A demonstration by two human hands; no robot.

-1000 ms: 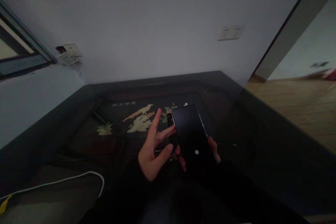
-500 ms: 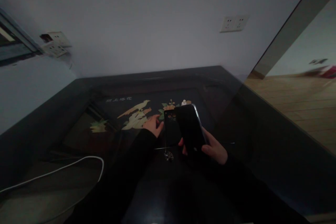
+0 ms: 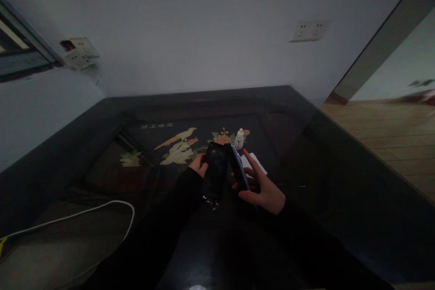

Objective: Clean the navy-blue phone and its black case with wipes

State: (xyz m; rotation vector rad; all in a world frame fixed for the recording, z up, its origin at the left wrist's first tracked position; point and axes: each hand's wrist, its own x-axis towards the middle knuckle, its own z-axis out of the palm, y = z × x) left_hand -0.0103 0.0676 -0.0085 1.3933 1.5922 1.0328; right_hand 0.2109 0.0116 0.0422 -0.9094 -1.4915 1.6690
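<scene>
My left hand (image 3: 200, 166) grips the left edge of a black phone case (image 3: 215, 167), thumb on its near face. A silvery chain charm (image 3: 211, 201) hangs at the case's lower end. Just to the right, my right hand (image 3: 264, 189) holds a dark smartphone (image 3: 238, 166) by its edges, turned so that its shiny side rim faces up. The phone's top touches or nearly touches the case; I cannot tell which. Behind the phone stands a small white bottle (image 3: 239, 139), and a white sheet or wipe (image 3: 254, 163) lies partly hidden by my fingers.
The glossy black table (image 3: 299, 145) carries an inlaid bird and flower picture (image 3: 178, 149). A white cable (image 3: 115, 201) curves at the lower left. Wall sockets (image 3: 309, 30) are on the wall behind, with more sockets (image 3: 79, 54) at the left.
My left hand has taken hold of the phone case and raised it off the table. The phone has turned onto its edge in my right hand, uncovering the bottle and white sheet.
</scene>
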